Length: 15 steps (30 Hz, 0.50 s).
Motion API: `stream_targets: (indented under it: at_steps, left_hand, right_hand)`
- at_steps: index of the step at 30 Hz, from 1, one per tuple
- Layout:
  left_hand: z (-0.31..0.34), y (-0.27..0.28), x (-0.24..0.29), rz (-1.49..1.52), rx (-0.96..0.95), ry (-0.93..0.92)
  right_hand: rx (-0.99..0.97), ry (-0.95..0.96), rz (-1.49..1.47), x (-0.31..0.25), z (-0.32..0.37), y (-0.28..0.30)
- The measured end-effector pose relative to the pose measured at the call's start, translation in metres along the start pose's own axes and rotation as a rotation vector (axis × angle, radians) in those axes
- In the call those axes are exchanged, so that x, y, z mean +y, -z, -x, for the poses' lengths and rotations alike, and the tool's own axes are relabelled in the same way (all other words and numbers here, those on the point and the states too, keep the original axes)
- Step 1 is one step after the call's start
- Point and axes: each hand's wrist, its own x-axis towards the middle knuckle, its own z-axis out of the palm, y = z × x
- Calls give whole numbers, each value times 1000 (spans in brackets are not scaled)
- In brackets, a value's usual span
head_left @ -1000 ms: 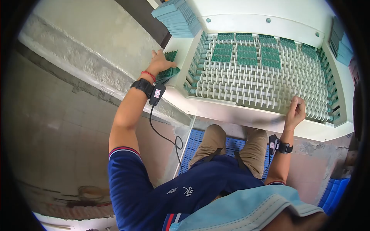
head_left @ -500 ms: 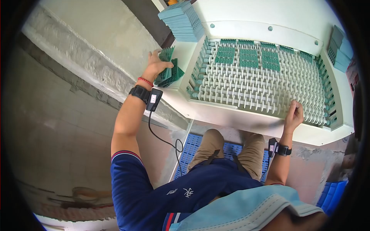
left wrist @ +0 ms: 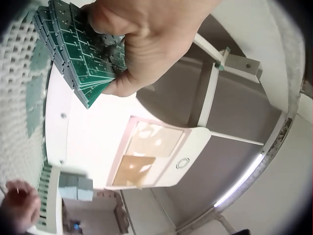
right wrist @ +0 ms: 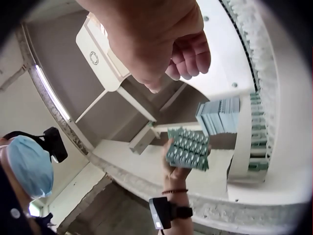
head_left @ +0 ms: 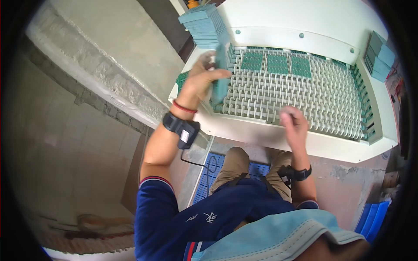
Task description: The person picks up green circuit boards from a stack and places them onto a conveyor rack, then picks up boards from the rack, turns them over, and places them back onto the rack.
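Note:
My left hand (head_left: 196,85) grips a thick stack of green circuit boards (left wrist: 80,54) by its edges, above the left rim of the roller conveyor (head_left: 257,93). In the right wrist view the stack shows rows of small repeated units on its face. My right hand (head_left: 296,124) hovers over the conveyor's front edge, fingers loosely curled with nothing between them. Several green panels lie flat on the white rollers toward the back, among them a left panel (head_left: 251,61), a middle panel (head_left: 278,64) and a right panel (head_left: 301,67).
Tall piles of pale blue-green boards stand on either side, a left pile (head_left: 203,28) and a right pile (head_left: 379,56). Some green boards (head_left: 181,80) lie on the left ledge. A white machine housing (head_left: 270,19) rises behind the rollers, and a concrete ledge (head_left: 100,82) runs along the left.
My left hand has lifted the stack of circuit boards off the left ledge and carried it right, toward the rollers. My right hand has moved left along the front edge.

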Motion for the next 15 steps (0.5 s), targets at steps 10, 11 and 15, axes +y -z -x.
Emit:
stream_targets:
  at_steps: [10,11,15]
  left_hand:
    - [55,-103,-65,-81,-188,125]
    - [57,-105,-72,-126,-234,117]
    - [59,-104,-96,-403,-253,-125]
  right_hand:
    - [-241,-338,148,-18,18,-15]
    - [-234,-376,209,-20,23,-14]
    - [-230,-465,120,-17,31,-2]
